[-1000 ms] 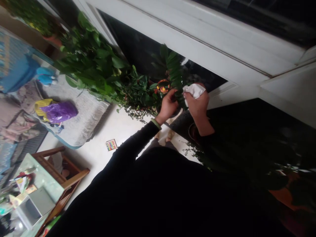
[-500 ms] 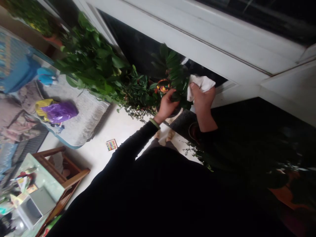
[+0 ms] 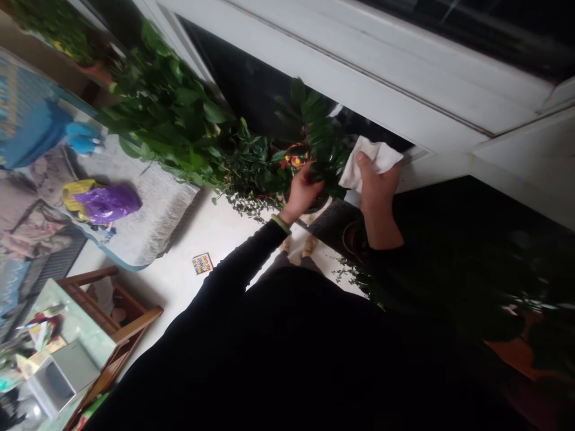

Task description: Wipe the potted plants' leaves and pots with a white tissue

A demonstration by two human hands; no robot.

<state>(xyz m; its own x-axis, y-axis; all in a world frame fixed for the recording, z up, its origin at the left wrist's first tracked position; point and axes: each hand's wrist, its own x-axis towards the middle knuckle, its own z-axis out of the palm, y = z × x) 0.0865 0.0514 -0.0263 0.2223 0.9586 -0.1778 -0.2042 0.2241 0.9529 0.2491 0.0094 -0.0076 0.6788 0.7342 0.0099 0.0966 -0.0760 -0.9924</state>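
My left hand (image 3: 303,191), with a pale green bangle at its wrist, is closed on a dark green leaf (image 3: 318,172) of a potted plant (image 3: 317,117). Its fingertips are partly hidden among the foliage. To the right, my right hand (image 3: 378,185) grips a white cloth (image 3: 371,160), thumb on top and the cloth bunched beyond the fingers. The cloth is beside the plant's leaves; whether it touches them I cannot tell. An orange and yellow ornament (image 3: 296,157) sits among the leaves just beyond my left hand.
Leafy potted plants (image 3: 179,120) line the white-framed window (image 3: 341,72). More foliage (image 3: 354,278) grows at the right, near a dark surface (image 3: 471,209). On the left are a couch (image 3: 157,221) with a purple bag (image 3: 110,203), a glass-topped table (image 3: 90,317) and a small colourful card (image 3: 202,263) on the floor.
My right hand and the cloth have moved slightly right, away from the leaves. My left hand has stayed nearly in place on the plant.
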